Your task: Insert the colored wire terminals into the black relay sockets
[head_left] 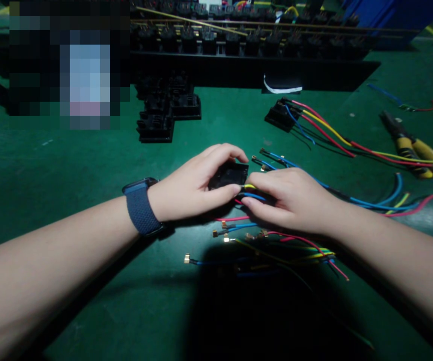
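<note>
My left hand (209,185), with a watch on its wrist, is closed around a black plastic socket (231,175), thumb on the near side and fingers over the far side. Against the socket's right side, my right hand (287,193) pinches yellow-green and blue wires (253,195). Whether the wire ends sit inside the socket is hidden by my fingers. Loose wires with brass terminals (226,233) lie just below my hands, and more blue wires (287,161) with terminals lie beyond my right hand.
Several black sockets (156,125) stand at the back left. One wired socket (282,115) lies back right, near yellow-handled pliers (415,150). A long black panel (239,70) with rows of sockets crosses the far side. A blue bin (389,20) is behind it.
</note>
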Motion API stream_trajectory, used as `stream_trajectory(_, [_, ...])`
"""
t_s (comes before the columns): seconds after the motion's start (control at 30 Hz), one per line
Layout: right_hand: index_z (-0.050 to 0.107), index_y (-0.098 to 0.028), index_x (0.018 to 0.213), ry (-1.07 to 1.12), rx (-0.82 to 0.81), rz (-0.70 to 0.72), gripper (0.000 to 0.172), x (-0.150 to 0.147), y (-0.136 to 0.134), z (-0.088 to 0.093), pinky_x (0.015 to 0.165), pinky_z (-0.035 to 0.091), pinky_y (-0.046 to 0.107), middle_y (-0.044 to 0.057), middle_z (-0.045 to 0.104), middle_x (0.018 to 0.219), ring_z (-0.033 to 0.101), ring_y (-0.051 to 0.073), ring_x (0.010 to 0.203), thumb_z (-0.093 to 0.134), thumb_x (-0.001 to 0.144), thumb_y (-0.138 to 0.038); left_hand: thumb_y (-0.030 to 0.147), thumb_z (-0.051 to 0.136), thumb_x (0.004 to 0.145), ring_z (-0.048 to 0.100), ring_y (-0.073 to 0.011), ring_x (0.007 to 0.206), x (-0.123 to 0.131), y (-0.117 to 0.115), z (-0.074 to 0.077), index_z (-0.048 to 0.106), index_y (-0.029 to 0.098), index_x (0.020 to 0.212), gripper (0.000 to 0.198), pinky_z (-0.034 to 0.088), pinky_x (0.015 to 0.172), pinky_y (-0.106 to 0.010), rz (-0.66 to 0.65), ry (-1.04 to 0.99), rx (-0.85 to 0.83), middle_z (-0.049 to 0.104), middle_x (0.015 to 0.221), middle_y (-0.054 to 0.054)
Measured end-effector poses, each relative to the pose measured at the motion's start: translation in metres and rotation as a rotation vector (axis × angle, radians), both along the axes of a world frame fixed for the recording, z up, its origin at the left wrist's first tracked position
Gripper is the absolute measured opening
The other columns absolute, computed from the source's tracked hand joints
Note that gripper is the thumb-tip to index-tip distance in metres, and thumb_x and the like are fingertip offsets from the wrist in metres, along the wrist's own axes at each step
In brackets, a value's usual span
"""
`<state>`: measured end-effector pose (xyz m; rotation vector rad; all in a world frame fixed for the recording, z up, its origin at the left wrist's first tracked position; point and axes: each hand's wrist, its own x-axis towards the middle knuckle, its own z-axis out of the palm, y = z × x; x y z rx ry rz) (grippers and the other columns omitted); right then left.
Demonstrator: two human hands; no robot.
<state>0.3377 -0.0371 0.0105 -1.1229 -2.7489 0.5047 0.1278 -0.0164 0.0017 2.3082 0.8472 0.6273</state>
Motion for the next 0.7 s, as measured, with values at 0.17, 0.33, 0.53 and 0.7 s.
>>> stream_trajectory(0.17, [0.057,-0.017,0.093,0.052,0.137,-0.036,0.019,0.0009,-0.0003,-0.0006,0.06,0.033,0.027,0.003,0.06,0.075,0.052,0.016,0.068,0.048,0.087,-0.032,0.034,0.055,0.084,0.052,-0.022,0.109,-0.0001,0.0013,-0.002,0.047,0.015,0.116,0.038,0.043,0.094,-0.035,0.006,-0.012,0.041,0.055,0.118,-0.01])
stream_trajectory(0.33, [0.061,-0.019,0.088,0.165,0.451,0.162,0.019,0.0041,-0.003,0.0056,0.075,0.037,0.036,0.007,0.06,0.085,0.048,0.021,0.082,0.051,0.088,-0.035,0.034,0.051,0.088,0.053,-0.0199,0.106,0.0011,0.0009,-0.0015,0.048,0.016,0.115,0.032,0.043,0.093,-0.034,0.019,0.038,0.031,0.057,0.114,-0.007])
stream_trajectory(0.53, [0.061,-0.021,0.082,-0.038,0.348,0.341,0.02,0.0008,-0.0073,0.0035,0.08,0.031,0.041,0.006,0.06,0.099,0.043,0.024,0.094,0.054,0.087,-0.04,0.032,0.05,0.087,0.054,-0.02,0.103,0.0017,0.0009,-0.0009,0.049,0.015,0.113,0.03,0.044,0.092,-0.034,0.034,0.05,0.035,0.058,0.112,-0.007])
stream_trajectory(0.7, [0.061,-0.019,0.079,-0.015,0.365,0.352,0.02,-0.0019,-0.009,0.0017,0.081,0.031,0.04,0.005,0.062,0.094,0.043,0.022,0.092,0.049,0.091,-0.029,0.033,0.05,0.088,0.054,-0.0198,0.105,0.0018,0.0014,-0.0018,0.049,0.015,0.114,0.032,0.044,0.093,-0.033,0.028,0.051,0.033,0.058,0.113,-0.008])
